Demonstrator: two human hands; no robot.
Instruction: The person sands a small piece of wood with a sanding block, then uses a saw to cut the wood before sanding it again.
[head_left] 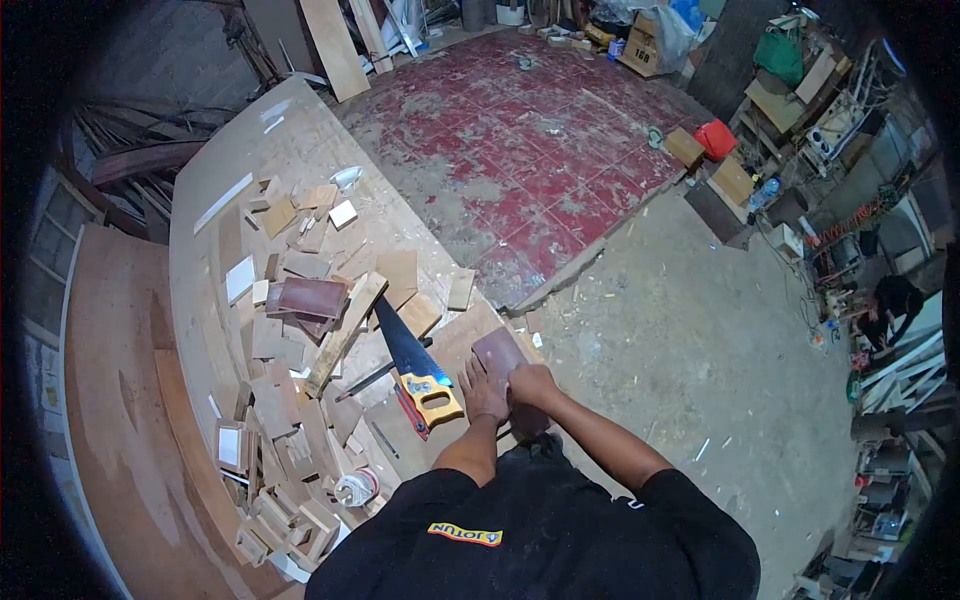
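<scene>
A reddish-brown flat piece (498,350), board-like, lies at the right edge of the workbench in front of me. My left hand (485,393) rests on its left side with fingers stretched out flat. On the right side, my right hand (533,386) is closed at the piece; what its fingers hold is hidden. Left of my hands lies a handsaw (412,350) with a dark blade and yellow handle. A red and black tool (411,412) sits against the saw handle. A thin dark pencil-like stick (384,441) lies closer to me.
Wood offcuts (275,400) cover the workbench (225,150). A wooden strip (345,335) lies beside brown pieces (312,297). A white tub (357,487) stands near my left arm. Beyond the bench is a raised red tiled floor (530,160). At far right, a person (892,308) is near stacked materials.
</scene>
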